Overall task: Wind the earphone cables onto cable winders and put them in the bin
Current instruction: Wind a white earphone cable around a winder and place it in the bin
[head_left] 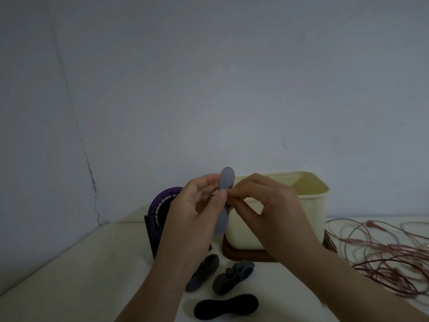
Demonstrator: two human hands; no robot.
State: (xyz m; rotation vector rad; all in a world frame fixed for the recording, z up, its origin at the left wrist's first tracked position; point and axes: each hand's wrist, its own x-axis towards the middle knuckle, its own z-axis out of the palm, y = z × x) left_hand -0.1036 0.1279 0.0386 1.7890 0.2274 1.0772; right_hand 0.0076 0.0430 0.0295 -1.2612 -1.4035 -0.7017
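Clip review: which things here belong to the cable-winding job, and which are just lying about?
Job:
- winder, pinched by left hand and right hand
- spare winders on the table
- cables
- bin

Lying about:
- fan
- board under the bin

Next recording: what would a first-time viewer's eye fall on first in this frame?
The eye goes first to the left hand and right hand, which pinch a grey-blue cable winder held upright at centre, in front of the cream bin. To the right, a tangle of pink earphone cables sprawls on the table. A black winder lies nearest the viewer, below the hands.
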